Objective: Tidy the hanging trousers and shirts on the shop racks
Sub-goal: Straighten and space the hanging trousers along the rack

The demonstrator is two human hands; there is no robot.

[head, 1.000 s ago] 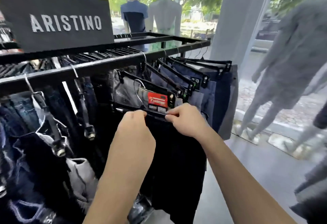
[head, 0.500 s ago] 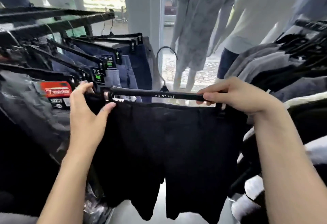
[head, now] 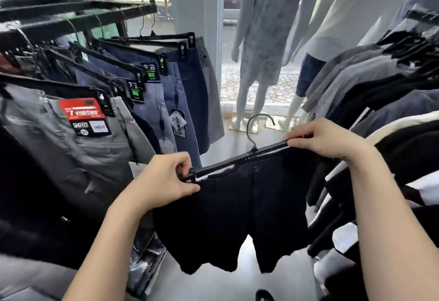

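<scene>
Left hand (head: 164, 179) pinching left clip end of black hanger (head: 240, 161); right hand (head: 325, 139) gripping right end. Black shorts (head: 237, 217) hanging from tilted hanger, off rack (head: 78, 18), between two racks.

Hanger (head: 240, 159) now tilted, left end lower.

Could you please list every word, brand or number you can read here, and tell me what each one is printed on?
"7 vinhtien": red tag on the grey shorts.
"SHORTS" and "33": black label just below the red tag.
Lettering on the black hanger bar held in both hands: too blurred to read.
Black-and-green size tags on the blue shorts: not legible.
Hanging swing tag: too small to read.
</scene>
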